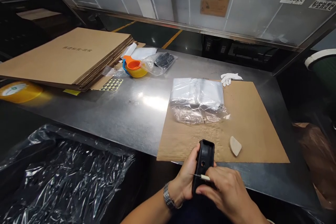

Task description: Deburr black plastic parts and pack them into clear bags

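Observation:
My left hand (185, 176), with a metal watch on its wrist, is wrapped round a long black hollow part (206, 155) that has a small round hole in its face. It is held just off the table's front edge. My right hand (227, 187) pinches a thin pointed tool with a white handle (205, 177). The tool's tip points left across the black part. A beige wedge-shaped piece (235, 146) lies on the cardboard sheet (252, 119), to the right of the black part.
Behind the hands lies a pack of clear plastic bags (196, 94), with a white glove (231, 78) beyond it. Stacked cardboard (68, 56), tape rolls (21, 91) and a sticker sheet (112, 84) are at left. A plastic-lined bin (68, 182) stands at front left.

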Motion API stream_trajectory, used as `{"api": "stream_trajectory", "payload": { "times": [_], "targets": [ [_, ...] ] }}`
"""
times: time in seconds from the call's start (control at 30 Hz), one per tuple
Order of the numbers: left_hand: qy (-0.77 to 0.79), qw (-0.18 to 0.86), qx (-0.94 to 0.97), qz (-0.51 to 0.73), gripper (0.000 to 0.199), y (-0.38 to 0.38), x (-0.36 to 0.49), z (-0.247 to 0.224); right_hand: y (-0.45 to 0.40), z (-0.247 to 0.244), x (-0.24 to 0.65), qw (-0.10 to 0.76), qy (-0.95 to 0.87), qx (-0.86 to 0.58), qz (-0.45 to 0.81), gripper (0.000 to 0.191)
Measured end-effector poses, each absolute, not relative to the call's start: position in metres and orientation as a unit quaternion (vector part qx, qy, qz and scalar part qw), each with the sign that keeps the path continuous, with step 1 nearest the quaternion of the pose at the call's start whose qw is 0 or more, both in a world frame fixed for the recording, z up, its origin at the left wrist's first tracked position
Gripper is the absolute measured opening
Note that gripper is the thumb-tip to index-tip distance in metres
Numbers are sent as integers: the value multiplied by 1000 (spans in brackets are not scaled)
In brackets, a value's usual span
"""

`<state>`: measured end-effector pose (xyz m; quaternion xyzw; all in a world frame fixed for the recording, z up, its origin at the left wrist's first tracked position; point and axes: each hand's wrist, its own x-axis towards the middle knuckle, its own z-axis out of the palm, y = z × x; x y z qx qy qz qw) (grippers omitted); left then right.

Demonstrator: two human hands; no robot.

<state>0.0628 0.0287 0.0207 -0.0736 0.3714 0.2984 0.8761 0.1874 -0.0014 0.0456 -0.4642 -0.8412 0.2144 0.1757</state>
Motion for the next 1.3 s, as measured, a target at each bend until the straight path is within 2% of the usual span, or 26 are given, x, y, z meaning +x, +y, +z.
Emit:
{"api": "stream_trajectory", "payload": {
  "times": [0.27, 0.47, 0.7, 0.8, 0.87, 0.9, 0.97, 1.03, 1.2, 1.3],
  "targets": [
    [387, 865, -69, 312, 58, 25, 68, 21, -1, 43, 193, 121, -820, -490, 268, 34],
    [434, 840, -68, 318, 49, 19, 71, 23, 3, 39, 195, 69, -774, -550, 307, 36],
    [464, 864, -24, 195, 70, 11, 74, 27, 18, 37, 211, 140, -721, -610, 297, 17],
    [457, 872, -6, 174, 75, 8, 72, 25, 26, 38, 216, 205, -695, -604, 331, 28],
    [453, 875, 6, 170, 76, 6, 71, 24, 30, 38, 218, 229, -703, -565, 365, 19],
    [453, 876, 9, 163, 78, 6, 71, 24, 32, 38, 219, 233, -710, -546, 380, 17],
    [453, 880, 16, 143, 81, 5, 71, 23, 34, 37, 220, 233, -719, -526, 391, 31],
    [456, 880, 18, 132, 82, 5, 71, 24, 35, 37, 221, 238, -720, -522, 390, 36],
    [443, 888, 8, 121, 78, 4, 70, 25, 35, 41, 223, 221, -714, -494, 444, 26],
    [445, 888, 14, 116, 79, 3, 70, 27, 36, 41, 222, 229, -713, -498, 438, 31]
  ]
}}
